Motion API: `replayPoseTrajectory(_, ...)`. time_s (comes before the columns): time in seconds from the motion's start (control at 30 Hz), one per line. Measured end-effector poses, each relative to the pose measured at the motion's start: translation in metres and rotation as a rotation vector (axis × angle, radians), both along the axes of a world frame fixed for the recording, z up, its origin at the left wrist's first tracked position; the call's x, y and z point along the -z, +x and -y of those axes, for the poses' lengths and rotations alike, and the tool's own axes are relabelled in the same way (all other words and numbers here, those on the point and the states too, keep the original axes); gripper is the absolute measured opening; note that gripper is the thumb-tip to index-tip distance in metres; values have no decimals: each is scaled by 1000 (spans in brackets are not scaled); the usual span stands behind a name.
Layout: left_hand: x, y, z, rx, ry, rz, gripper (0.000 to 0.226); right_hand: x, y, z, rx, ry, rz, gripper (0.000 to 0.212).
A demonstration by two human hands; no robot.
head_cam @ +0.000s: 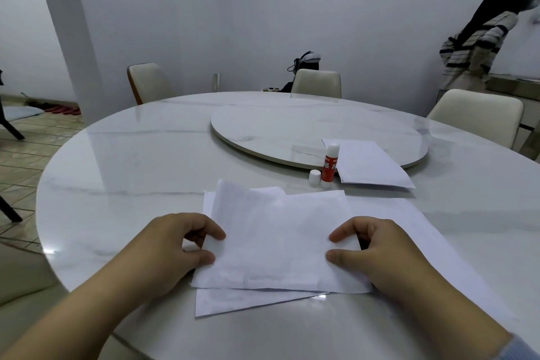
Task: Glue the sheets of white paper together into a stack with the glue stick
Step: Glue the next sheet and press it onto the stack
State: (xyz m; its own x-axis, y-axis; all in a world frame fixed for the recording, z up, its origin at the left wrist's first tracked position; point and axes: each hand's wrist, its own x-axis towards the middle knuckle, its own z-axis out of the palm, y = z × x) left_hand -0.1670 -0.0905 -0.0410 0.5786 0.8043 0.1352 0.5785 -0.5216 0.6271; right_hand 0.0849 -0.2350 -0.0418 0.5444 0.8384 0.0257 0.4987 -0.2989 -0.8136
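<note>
— Pinching is the word for it: the left hand (172, 245) has its thumb and fingers (214, 233) closed on the left edge of the top sheet (277, 240), and the right hand (377, 251) pinches the right edge the same way.

— So which step is the person on?

— Laying a sheet onto the pile, by the look of it. The top sheet sits askew over the lower sheets (233, 299), whose corners stick out at the near edge of the surface (131, 172) and at the far side of the pile. It probably needs squaring up and pressing flat before the glue takes.

— And after that?

— Likely another coat. That calls for one hand to let go and reach forward to the glue stick (329, 165), which stands upright and uncapped beyond the pile, toward the right, with its white cap (314, 177) just beside it.

— Any paper left to add?

— A spare sheet (369, 165) lies just right of the glue stick, partly resting on the round turntable (277, 131) in the middle of the surface. Whether it is one sheet or several cannot be told.
</note>
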Motion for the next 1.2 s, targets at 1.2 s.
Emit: replayPoseTrajectory(1.2,26,70,9,-77,199,-540,74,32,-18,-45,-158,-418,645,72)
